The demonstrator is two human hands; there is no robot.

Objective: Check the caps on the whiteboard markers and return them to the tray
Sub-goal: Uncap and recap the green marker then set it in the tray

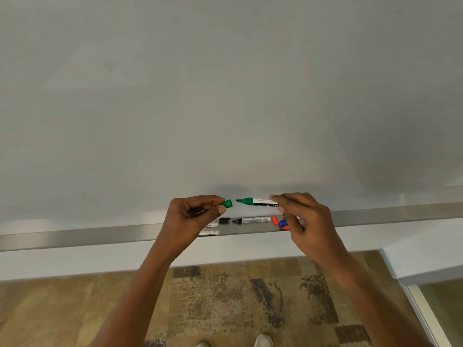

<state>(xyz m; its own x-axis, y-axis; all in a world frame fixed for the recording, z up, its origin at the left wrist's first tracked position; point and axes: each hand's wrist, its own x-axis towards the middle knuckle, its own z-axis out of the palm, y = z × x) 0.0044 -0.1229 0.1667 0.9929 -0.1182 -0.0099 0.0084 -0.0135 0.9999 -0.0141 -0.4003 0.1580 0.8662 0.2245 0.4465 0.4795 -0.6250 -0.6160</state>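
Green is showing in both hands: the left hand (190,216) is pinching a green cap (226,203) between its fingers (221,209), and the right hand (307,219) is gripping a green marker (258,201) by its white barrel, fingers closed around it. Marker and cap are lying in one line, tip facing the cap's mouth, just apart, above the tray (100,236). On the tray a black marker (251,220) is lying uncapped, its black cap (224,220) just beside its tip. A red cap (275,220) and a blue cap (283,223) are sitting near the right hand. Two more markers (209,232) are partly hidden behind the left hand. Behind everything the whiteboard (225,96) is standing blank.
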